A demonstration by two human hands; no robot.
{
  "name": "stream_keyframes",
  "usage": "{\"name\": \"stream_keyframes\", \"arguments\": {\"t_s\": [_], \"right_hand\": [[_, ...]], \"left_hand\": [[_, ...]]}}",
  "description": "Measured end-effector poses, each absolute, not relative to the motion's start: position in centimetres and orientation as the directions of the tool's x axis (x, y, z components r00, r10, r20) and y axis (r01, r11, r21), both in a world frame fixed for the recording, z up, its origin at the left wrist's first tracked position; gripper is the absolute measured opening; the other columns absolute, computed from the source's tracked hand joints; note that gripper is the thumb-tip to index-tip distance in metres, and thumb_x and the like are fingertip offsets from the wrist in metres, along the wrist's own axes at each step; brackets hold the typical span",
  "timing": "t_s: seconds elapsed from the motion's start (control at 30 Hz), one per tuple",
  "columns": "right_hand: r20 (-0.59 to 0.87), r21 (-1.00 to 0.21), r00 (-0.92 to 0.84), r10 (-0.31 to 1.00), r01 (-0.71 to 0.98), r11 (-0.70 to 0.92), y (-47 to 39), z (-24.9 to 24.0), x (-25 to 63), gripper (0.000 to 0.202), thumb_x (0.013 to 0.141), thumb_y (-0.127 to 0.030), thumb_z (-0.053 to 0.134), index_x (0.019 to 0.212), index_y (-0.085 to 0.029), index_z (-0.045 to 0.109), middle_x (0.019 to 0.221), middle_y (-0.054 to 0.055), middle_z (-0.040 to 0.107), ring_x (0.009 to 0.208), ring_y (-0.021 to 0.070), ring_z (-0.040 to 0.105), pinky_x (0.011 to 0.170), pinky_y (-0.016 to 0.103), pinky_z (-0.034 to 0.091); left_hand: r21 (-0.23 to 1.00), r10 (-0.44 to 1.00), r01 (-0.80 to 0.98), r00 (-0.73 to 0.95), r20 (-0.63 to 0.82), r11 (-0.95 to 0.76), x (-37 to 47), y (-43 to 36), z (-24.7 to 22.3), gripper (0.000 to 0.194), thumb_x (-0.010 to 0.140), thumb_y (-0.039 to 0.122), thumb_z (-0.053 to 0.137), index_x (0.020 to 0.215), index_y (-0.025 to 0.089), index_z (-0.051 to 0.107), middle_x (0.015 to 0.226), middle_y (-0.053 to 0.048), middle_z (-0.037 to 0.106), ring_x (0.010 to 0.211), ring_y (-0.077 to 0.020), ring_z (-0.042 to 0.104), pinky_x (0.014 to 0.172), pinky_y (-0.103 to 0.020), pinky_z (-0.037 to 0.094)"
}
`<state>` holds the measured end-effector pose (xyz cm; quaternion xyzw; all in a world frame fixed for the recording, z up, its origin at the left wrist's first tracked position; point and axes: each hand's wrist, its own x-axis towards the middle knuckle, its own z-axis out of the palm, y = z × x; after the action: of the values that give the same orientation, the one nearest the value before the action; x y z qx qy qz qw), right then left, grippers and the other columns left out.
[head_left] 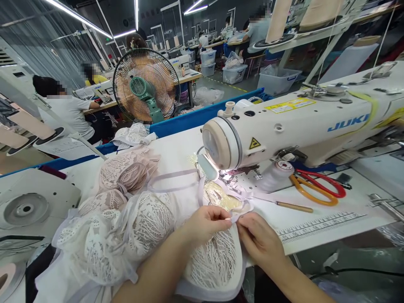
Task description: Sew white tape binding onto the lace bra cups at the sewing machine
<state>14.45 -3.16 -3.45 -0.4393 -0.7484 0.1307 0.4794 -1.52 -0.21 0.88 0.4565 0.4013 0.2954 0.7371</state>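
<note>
A white lace bra lies at the table's front edge, one lace cup toward me. My left hand pinches a pale lilac strap at the bra's upper edge. Close beside it, my right hand has its fingers closed on the same band. Both hands sit just in front of the sewing machine, whose lit needle area is partly hidden by its head. Several more white lace bras are heaped left of my arms, joined by lilac straps.
Right of the hands lie a wooden-handled awl, scissors with orange and red handles and a thread cone. A printed ruler runs along the table edge. A fan stands behind; a co-worker sits at far left.
</note>
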Motion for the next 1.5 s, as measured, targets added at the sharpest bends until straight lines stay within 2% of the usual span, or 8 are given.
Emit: {"name": "stream_keyframes", "arguments": {"t_s": [0.1, 0.2, 0.43, 0.83, 1.2, 1.5], "right_hand": [[0.581, -0.641, -0.156, 0.799, 0.517, 0.567, -3.0, -3.4, 14.5, 0.014, 0.082, -0.012, 0.044, 0.077, -0.022, 0.052, 0.068, 0.001, 0.050, 0.062, 0.0125, 0.050, 0.054, 0.024, 0.043], [0.547, -0.655, -0.187, 0.816, 0.512, 0.556, -2.5, -3.1, 14.4, 0.013, 0.082, -0.013, 0.045, 0.080, -0.022, 0.053, 0.067, 0.000, 0.048, 0.058, 0.0112, 0.048, 0.050, 0.023, 0.041], [0.492, -0.708, -0.224, 0.841, 0.459, 0.536, -0.8, -2.8, 14.2, 0.013, 0.084, -0.017, 0.044, 0.083, -0.022, 0.056, 0.068, 0.000, 0.049, 0.060, 0.0123, 0.050, 0.052, 0.024, 0.043], [0.450, -0.787, -0.218, 0.866, 0.363, 0.500, -0.2, -3.5, 14.4, 0.015, 0.084, -0.023, 0.046, 0.084, -0.022, 0.061, 0.067, 0.001, 0.050, 0.061, 0.0133, 0.051, 0.052, 0.025, 0.045], [0.429, -0.792, -0.263, 0.864, 0.350, 0.500, -0.4, -3.8, 14.9, 0.017, 0.085, -0.021, 0.045, 0.091, -0.024, 0.061, 0.071, 0.001, 0.050, 0.067, 0.0141, 0.052, 0.057, 0.027, 0.046], [0.448, -0.761, -0.300, 0.842, 0.367, 0.535, -0.4, -3.4, 15.3, 0.017, 0.084, -0.020, 0.045, 0.089, -0.024, 0.060, 0.073, 0.002, 0.052, 0.066, 0.0140, 0.053, 0.057, 0.027, 0.047]], "left_hand": [[0.910, 0.844, -0.131, 0.445, -0.301, 0.393, -1.2, -0.2, 1.0, 0.030, 0.056, 0.034, 0.074, 0.070, 0.012, 0.059, 0.064, 0.001, 0.052, 0.062, -0.0082, 0.046, 0.064, -0.023, 0.034], [0.932, 0.886, -0.156, 0.395, -0.244, 0.326, -1.1, -0.1, 0.9, 0.026, 0.060, 0.032, 0.072, 0.070, 0.012, 0.059, 0.063, 0.001, 0.051, 0.061, -0.0082, 0.045, 0.062, -0.023, 0.035], [0.975, 0.960, -0.108, 0.223, -0.168, 0.195, -1.0, 0.1, 0.8, 0.015, 0.063, 0.024, 0.065, 0.070, 0.013, 0.058, 0.063, 0.001, 0.052, 0.059, -0.0081, 0.044, 0.058, -0.022, 0.034], [0.980, 0.960, -0.060, 0.219, -0.175, 0.192, -1.0, 0.4, 0.4, 0.013, 0.063, 0.023, 0.064, 0.070, 0.013, 0.059, 0.064, 0.000, 0.054, 0.059, -0.0087, 0.047, 0.058, -0.022, 0.037], [0.985, 0.955, 0.015, 0.244, -0.171, 0.172, -1.2, 0.4, 0.6, 0.009, 0.066, 0.020, 0.059, 0.071, 0.013, 0.060, 0.066, -0.001, 0.057, 0.061, -0.0104, 0.048, 0.061, -0.024, 0.039], [0.981, 0.950, 0.075, 0.248, -0.191, 0.178, -1.2, 0.4, 1.2, 0.007, 0.066, 0.018, 0.057, 0.070, 0.012, 0.060, 0.065, -0.001, 0.055, 0.061, -0.0108, 0.047, 0.060, -0.024, 0.037]]}}
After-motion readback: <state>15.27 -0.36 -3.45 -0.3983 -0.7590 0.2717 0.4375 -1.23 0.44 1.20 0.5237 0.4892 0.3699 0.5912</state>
